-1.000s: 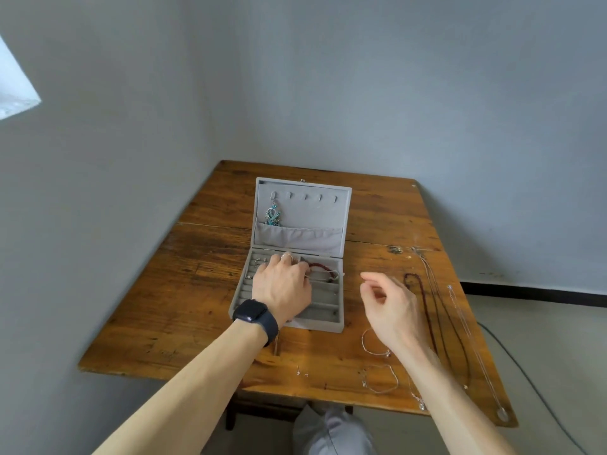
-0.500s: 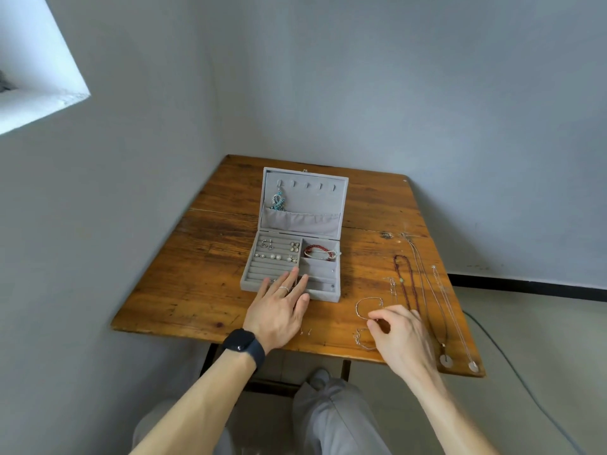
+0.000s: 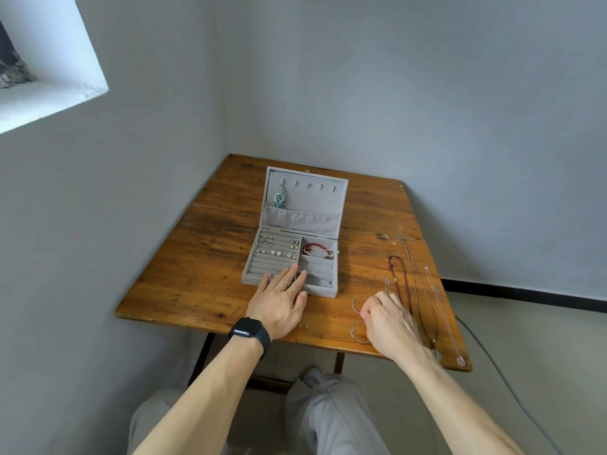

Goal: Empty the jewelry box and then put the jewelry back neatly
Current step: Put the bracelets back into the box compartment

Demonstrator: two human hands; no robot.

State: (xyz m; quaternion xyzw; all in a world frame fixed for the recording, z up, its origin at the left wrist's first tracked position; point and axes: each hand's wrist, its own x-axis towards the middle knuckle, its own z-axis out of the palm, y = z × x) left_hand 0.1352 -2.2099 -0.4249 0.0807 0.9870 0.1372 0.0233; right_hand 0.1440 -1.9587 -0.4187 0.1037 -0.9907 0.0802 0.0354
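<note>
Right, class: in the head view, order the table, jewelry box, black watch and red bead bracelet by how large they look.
1. table
2. jewelry box
3. black watch, only slightly ahead of
4. red bead bracelet; the watch sits nearer the camera, so that pair is unsure.

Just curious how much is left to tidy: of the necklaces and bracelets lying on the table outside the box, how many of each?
Necklaces: 3 (dark red bead strand, cord with round pendant, thin silver chain)
Bracelets: 2 (upper silver bangle, lower silver bangle)
Total: 5
</note>
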